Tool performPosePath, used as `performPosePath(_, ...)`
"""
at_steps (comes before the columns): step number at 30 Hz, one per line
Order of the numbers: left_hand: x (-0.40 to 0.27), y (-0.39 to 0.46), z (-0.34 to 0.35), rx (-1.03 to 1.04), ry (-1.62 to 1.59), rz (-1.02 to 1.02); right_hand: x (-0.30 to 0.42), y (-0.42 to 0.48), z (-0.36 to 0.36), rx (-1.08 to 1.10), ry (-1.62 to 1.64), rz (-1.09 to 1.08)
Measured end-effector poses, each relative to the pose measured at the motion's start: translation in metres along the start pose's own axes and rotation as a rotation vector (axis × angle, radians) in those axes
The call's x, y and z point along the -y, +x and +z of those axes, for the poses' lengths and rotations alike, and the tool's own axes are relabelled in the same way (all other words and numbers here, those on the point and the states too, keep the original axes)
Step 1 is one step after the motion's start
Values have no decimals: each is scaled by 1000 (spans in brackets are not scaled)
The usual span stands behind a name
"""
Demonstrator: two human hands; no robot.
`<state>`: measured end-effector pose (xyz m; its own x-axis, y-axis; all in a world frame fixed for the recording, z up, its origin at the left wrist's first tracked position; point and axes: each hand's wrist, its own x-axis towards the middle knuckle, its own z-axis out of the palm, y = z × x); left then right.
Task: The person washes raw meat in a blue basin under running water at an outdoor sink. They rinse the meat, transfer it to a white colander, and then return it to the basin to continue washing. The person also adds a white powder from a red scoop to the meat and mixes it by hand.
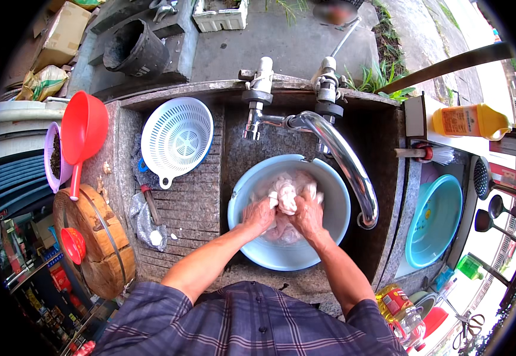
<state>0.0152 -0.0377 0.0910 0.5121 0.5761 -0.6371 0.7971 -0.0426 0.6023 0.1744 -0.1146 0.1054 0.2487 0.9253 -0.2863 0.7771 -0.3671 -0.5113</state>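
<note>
A light blue plastic basin sits in the stone sink and holds cloudy water. In it lies a soft, folded, pale pink mass that looks like animal intestine. My left hand grips the left side of this mass, its fingers curled and partly hidden. My right hand grips it from the right, close to the left hand. Between the hands, a twisted bunch stands above the water. A chrome faucet spout curves past the basin's right rim, with no water seen running from it.
A white colander and a brown-handled tool rest on the ribbed stone drainboard at left. Beyond them are a red dipper and a round wooden chopping block. To the right stand a turquoise basin and a yellow bottle.
</note>
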Motion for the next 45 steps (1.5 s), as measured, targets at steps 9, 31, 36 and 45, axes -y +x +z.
performPosePath(9, -8, 69, 26, -141, -282, -33, -54, 28, 80, 76, 97, 137)
performPosePath(31, -6, 29, 22, -268, -116, 155, -18, -10, -9, 60, -70, 162)
performPosePath(36, -4, 96, 48, 124, -451, 70, -73, 22, 77, -62, 301, 196)
performPosePath(45, 20, 62, 34, 18, -304, 108, -40, -32, 86, -75, 483, 146)
